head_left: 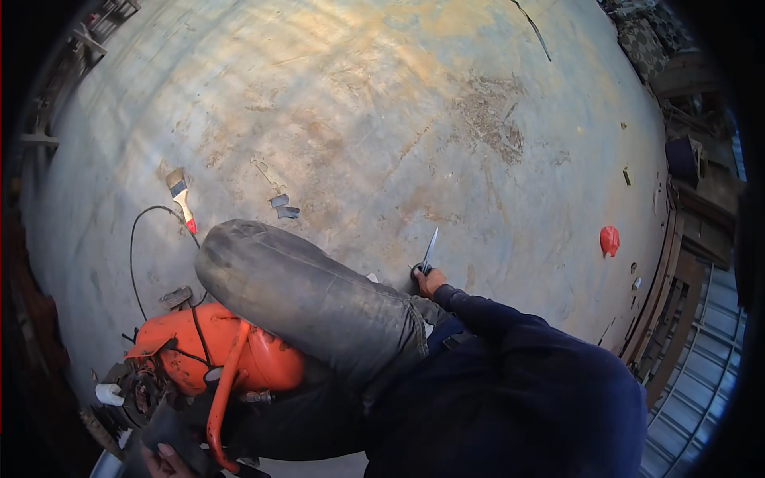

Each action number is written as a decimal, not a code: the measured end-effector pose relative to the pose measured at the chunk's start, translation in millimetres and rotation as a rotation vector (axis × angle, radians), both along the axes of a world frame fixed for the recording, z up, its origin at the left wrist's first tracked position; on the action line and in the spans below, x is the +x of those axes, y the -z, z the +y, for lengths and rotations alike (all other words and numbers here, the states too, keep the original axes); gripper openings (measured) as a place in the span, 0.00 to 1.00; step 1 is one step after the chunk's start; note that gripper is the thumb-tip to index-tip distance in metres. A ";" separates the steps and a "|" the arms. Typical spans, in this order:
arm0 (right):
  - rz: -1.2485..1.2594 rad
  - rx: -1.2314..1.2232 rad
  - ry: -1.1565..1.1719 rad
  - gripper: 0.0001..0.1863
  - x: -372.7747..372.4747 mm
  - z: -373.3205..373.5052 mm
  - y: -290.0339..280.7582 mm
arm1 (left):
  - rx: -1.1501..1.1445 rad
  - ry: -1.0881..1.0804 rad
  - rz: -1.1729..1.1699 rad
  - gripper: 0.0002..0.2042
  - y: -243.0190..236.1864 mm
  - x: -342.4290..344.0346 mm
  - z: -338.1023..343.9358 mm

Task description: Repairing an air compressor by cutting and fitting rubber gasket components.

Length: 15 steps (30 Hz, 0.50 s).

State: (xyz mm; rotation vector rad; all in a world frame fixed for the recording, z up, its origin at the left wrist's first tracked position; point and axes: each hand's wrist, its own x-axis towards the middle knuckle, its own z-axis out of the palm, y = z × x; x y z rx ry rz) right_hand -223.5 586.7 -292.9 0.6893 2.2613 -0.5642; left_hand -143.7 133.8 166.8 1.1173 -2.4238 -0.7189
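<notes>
Nearest my view, at the lower left edge of the frame, I make out the left hand (166, 460), its fingers against a dark, flat piece (174, 434); I cannot tell whether that grip is clamped or loose. Just beyond sits an orange tank (275, 362) with a curved tube handle (225, 394), beside the bent leg (311, 287) in worn grey trousers. Right of the knee, near the centre of the frame, my right hand (431, 283) has its grip closed around the handles of the scissors (431, 248), blades pointing up the frame. Farther out on the stained floor (358, 143) lie a red crumpled item (610, 241) at right, small grey strips (288, 213) left of centre, and a paintbrush (183, 197) at left, bristles pointing up the frame.
</notes>
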 end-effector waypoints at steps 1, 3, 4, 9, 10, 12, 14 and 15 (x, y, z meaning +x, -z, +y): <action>0.094 0.047 0.005 0.31 3.6 0.5 8.6 | 0.057 -0.013 0.031 0.18 -5.8 -9.9 2.4; 0.206 0.101 -0.102 0.29 5.0 0.9 31.8 | 0.342 0.036 0.302 0.17 -10.8 -12.5 -14.4; 0.226 0.123 -0.204 0.28 3.6 7.7 37.7 | 0.370 0.173 0.265 0.16 -11.9 -14.6 -15.2; 0.237 -0.283 -0.432 0.13 -85.4 -20.6 -46.0 | 0.998 0.325 0.238 0.15 -4.4 -62.4 -20.9; 0.338 -0.348 -0.594 0.11 -110.0 -43.2 -77.8 | 1.103 0.369 0.218 0.15 -2.1 -60.3 -30.1; 0.017 -1.444 0.559 0.08 -163.5 -74.6 -94.1 | 1.254 0.465 0.170 0.15 -2.2 -53.1 -43.8; -0.102 -1.583 0.351 0.07 -183.1 -158.4 -203.8 | 1.248 0.475 0.177 0.15 -3.9 -38.4 -51.2; -0.190 -1.698 0.263 0.12 -182.4 -193.8 -246.0 | 1.273 0.524 0.150 0.15 -4.7 -32.7 -52.2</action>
